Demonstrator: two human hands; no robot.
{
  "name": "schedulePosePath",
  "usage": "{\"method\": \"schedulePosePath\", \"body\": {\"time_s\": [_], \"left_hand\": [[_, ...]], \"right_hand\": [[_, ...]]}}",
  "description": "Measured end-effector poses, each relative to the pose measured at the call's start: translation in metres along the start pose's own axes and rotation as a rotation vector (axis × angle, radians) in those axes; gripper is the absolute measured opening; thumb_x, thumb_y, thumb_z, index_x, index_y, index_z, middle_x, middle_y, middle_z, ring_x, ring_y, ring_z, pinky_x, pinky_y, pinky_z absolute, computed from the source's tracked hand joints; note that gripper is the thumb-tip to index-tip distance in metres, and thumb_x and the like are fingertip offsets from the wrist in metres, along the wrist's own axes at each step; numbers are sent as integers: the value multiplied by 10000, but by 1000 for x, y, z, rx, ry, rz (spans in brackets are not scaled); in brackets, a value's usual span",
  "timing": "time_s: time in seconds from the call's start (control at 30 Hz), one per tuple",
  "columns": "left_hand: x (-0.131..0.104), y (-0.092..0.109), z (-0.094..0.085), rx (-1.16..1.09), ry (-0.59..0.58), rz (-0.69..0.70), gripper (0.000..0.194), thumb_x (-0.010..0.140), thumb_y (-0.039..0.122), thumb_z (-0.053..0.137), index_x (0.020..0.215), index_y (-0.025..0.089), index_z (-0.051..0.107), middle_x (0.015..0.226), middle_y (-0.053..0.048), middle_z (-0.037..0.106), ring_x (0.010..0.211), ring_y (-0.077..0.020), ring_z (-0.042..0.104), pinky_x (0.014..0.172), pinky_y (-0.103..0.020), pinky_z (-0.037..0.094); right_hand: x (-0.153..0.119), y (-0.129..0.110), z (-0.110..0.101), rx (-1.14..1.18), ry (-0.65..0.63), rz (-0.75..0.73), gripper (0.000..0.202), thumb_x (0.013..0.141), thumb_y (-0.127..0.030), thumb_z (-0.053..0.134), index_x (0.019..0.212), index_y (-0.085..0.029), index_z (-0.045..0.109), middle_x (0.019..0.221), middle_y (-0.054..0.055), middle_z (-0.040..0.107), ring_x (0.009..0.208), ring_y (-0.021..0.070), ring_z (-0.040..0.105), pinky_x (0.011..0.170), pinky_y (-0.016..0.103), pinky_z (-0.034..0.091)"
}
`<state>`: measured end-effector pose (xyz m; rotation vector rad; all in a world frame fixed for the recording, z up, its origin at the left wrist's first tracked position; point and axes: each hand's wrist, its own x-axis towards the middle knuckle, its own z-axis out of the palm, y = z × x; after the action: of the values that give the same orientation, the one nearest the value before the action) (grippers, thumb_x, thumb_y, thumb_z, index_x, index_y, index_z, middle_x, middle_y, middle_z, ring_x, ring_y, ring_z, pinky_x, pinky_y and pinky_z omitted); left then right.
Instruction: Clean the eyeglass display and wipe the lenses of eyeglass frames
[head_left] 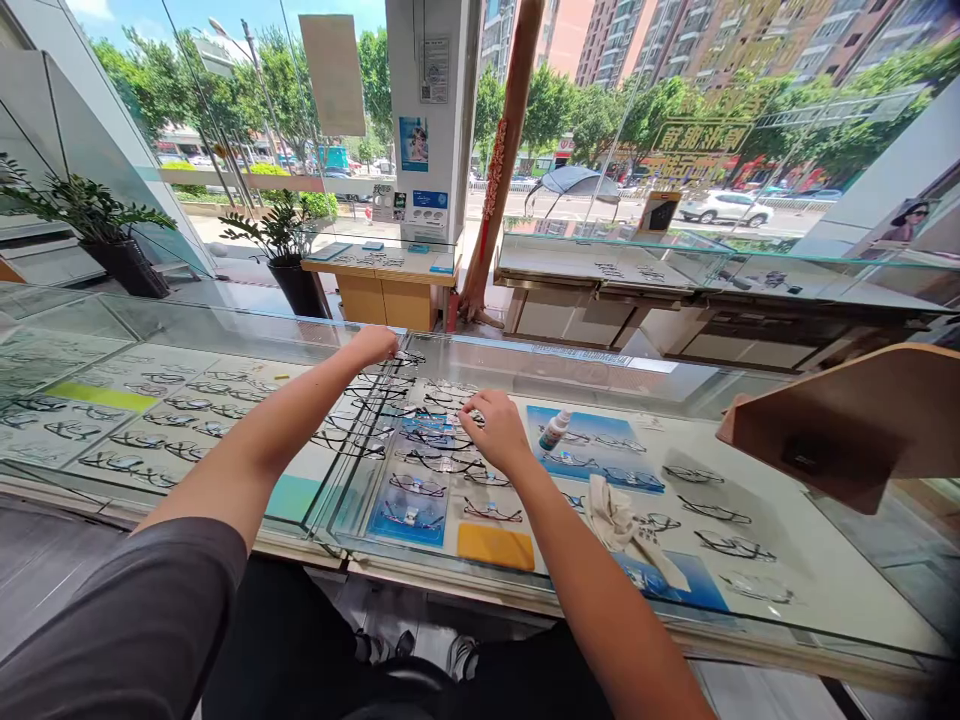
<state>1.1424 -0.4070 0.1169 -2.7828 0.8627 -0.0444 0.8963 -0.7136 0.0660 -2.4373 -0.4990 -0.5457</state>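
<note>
My left hand (375,345) reaches to the far side of the glass display counter (480,350), its fingers closed on a pair of eyeglasses (410,358). Several dark-framed eyeglasses (448,463) form a column on the glass top nearer to me. Over the right part of that column is my right hand (495,428), palm down, thumb and fingers bent but apart. Its fingertips are close to a frame, and I cannot tell whether they touch it. To its right stand a white spray bottle (555,430) and a crumpled cream cloth (611,515).
A yellow glasses case (496,546) shows near the counter's front edge. At the right, a brown angled stand (817,430) rises above the counter. Many more frames (191,405) are in the left case. Beyond are potted plants (281,250) and a wooden post (502,160).
</note>
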Motion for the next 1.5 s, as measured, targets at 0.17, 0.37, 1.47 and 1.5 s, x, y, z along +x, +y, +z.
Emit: {"method": "schedulePosePath", "body": {"time_s": [0.17,0.37,1.47,1.5], "left_hand": [[-3,-3,-1,43,-4,-27,199,918,265,751,1053,271,897,1183,-91,820,1132,-294,728,943,-320,522],[-10,-4,2,40,-3,-61,219,947,282,724,1071,281,905,1174,-93,815,1130,-295,732,911,-309,529],[-48,-7,-17,-83,-79,85,218,884,450,799,1025,330,916,1122,-39,797,1066,-257,708,899,-289,529],[-49,-5,-14,-86,-67,85,223,891,448,793,1035,331,917,1122,-42,798,1079,-258,706,899,-287,528]], "right_hand": [[0,-2,-1,6,-3,-12,140,1083,-273,652,960,-224,700,1119,98,720,1114,308,608,1004,470,473],[-1,-5,-2,13,-21,-13,158,1087,-294,641,961,-220,701,1103,104,716,1095,317,613,988,476,476],[-1,-5,-2,16,-6,-18,141,1081,-274,660,956,-228,706,1104,95,719,1098,307,617,1007,466,478],[-1,-5,-2,14,-6,-20,142,1080,-272,657,954,-228,706,1104,95,718,1097,308,619,1009,467,478]]}}
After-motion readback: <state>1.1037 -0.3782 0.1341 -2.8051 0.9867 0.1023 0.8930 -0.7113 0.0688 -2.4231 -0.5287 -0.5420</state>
